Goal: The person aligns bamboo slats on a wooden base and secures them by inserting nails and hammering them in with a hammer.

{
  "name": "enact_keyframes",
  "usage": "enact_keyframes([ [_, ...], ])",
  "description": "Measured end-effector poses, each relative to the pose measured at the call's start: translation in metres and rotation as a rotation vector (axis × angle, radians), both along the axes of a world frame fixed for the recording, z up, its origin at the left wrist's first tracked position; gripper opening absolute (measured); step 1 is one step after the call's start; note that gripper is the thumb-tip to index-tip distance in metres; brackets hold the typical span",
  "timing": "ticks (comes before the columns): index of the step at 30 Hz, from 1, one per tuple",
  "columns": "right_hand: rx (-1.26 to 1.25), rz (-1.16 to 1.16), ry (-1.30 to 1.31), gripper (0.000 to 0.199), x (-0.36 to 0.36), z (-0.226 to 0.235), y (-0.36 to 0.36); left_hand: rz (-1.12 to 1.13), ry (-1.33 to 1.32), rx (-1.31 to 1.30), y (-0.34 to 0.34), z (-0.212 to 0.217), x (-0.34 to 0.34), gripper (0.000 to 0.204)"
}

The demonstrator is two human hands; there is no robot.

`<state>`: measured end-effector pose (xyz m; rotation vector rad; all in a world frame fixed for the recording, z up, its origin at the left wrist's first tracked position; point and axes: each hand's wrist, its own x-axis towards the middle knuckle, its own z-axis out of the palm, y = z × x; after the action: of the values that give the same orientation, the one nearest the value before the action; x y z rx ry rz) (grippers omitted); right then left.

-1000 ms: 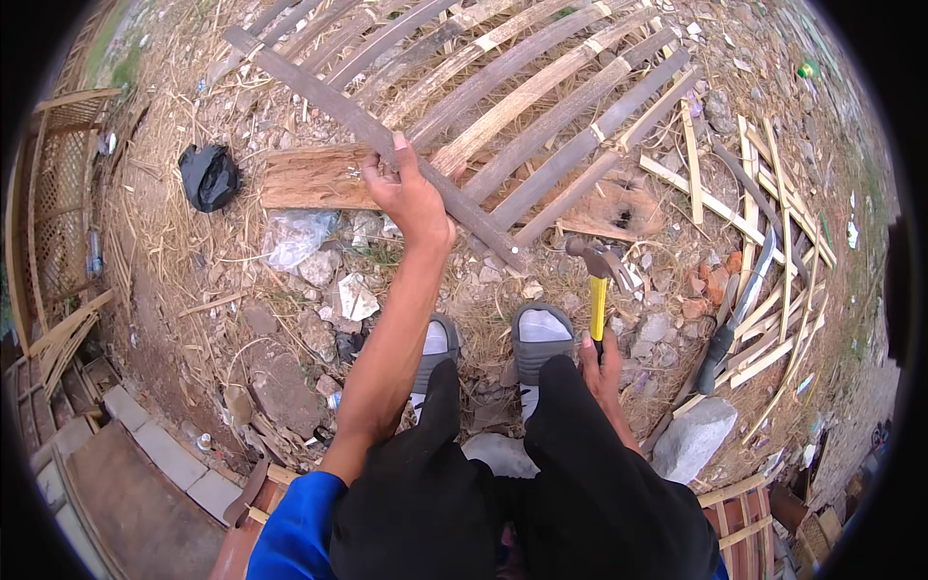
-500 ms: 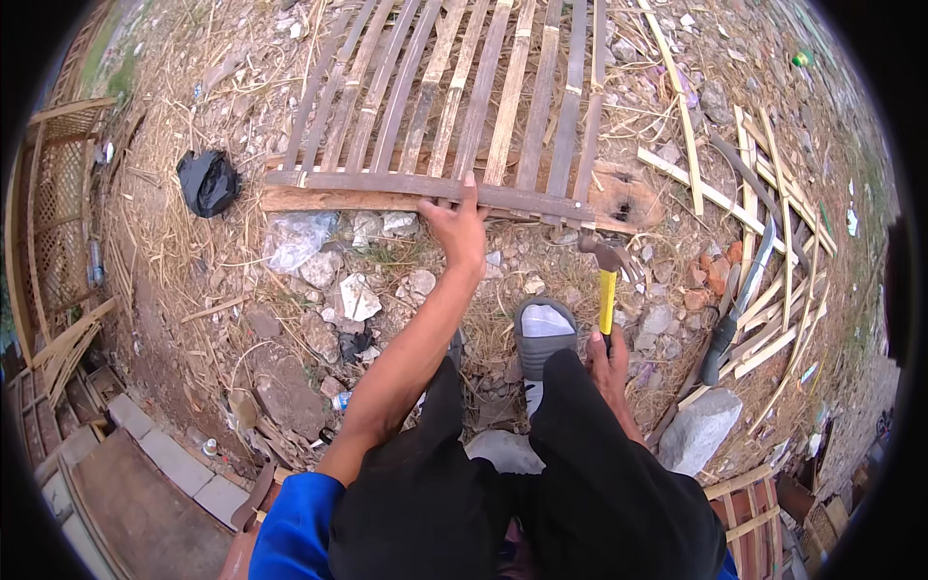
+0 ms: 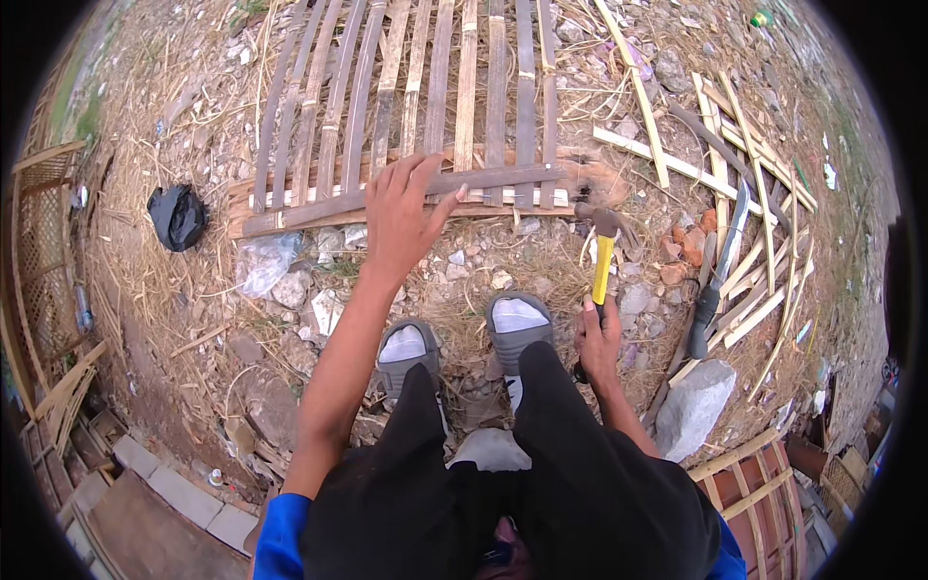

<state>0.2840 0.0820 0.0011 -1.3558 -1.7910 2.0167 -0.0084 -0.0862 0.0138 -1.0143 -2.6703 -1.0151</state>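
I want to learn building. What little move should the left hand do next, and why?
Perhaps the left hand should straighten the long, dark-brown wooden strip, because it slants across the narrow, pale wooden strip instead of lying along it.

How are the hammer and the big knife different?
The hammer has yellow on its handle, but the knife has a dark handle. The hammer is held in the right hand; the knife lies by the wooden strips. The hammer has a chunky head, the knife a long blade. Both have handles.
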Motion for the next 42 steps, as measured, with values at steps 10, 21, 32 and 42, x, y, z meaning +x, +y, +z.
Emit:
enact_keyframes([
  [10,-0.029,-0.049,0.013,0.023,-0.005,0.001,0.013,-0.556,0.286,-0.445,0.005,-0.037,-0.029,0.054],
  [21,0.073,0.063,-0.029,0.022,-0.005,0.006,0.009,-0.648,0.284,-0.470,0.006,-0.034,-0.032,0.052],
  [32,0.580,0.432,-0.238,0.028,-0.047,0.056,0.018,-0.597,0.270,-0.414,0.011,-0.035,-0.033,0.045],
  [42,0.555,0.440,-0.283,0.028,-0.053,0.070,0.023,-0.512,0.209,-0.386,0.008,-0.038,-0.026,0.041],
])
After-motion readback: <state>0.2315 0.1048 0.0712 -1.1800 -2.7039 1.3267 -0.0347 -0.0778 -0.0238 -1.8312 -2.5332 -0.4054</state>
